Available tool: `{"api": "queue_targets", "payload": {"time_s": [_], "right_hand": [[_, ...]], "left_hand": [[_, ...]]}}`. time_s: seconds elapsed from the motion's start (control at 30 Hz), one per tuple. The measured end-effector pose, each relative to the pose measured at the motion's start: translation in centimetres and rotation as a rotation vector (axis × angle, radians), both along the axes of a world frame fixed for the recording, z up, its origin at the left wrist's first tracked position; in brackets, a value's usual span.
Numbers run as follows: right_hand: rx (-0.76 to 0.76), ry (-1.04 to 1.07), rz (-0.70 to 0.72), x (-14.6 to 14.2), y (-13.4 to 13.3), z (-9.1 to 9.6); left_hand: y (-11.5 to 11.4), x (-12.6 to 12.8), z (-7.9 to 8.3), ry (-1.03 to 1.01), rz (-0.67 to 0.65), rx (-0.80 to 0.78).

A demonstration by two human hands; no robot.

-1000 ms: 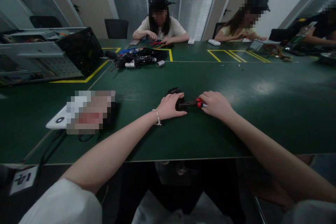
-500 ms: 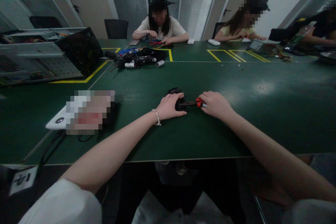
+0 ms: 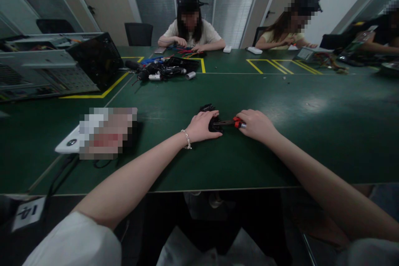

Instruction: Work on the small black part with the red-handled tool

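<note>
My left hand (image 3: 204,126) grips a small black part (image 3: 216,126) against the green tabletop (image 3: 174,166), thumb on the near side and fingers on the far side. The part's exact kind is too dark to make out, and my palm hides some of it. In my right hand (image 3: 256,124) is a pair of long-nosed pliers (image 3: 237,121) with red handles, its fingers closed round them. The plier jaws point left and reach the black part between my left thumb and fingers. Whether the jaws pinch it cannot be told.
An opened computer case (image 3: 56,66) stands at the left. Nearer lie a white device (image 3: 67,144) and its black cable. A black cordless drill (image 3: 145,72) and several dark parts lie further back. Co-workers sit across the table, one person (image 3: 202,33) straight ahead.
The view has shifted very slightly. Both hands, the pliers and the black part keep nearly the same positions.
</note>
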State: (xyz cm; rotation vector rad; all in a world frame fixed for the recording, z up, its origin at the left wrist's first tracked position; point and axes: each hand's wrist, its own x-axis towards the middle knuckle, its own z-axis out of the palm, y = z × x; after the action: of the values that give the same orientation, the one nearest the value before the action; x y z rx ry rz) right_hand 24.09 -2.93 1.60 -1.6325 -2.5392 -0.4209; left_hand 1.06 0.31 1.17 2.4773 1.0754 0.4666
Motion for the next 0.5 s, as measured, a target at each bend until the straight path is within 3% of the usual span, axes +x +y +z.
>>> {"api": "queue_targets", "payload": {"time_s": [0.5], "right_hand": [[-0.018,-0.008,-0.023,-0.13,-0.13,0.11]], "left_hand": [[-0.15,0.06,0.2,0.019,0.003,0.001]]}}
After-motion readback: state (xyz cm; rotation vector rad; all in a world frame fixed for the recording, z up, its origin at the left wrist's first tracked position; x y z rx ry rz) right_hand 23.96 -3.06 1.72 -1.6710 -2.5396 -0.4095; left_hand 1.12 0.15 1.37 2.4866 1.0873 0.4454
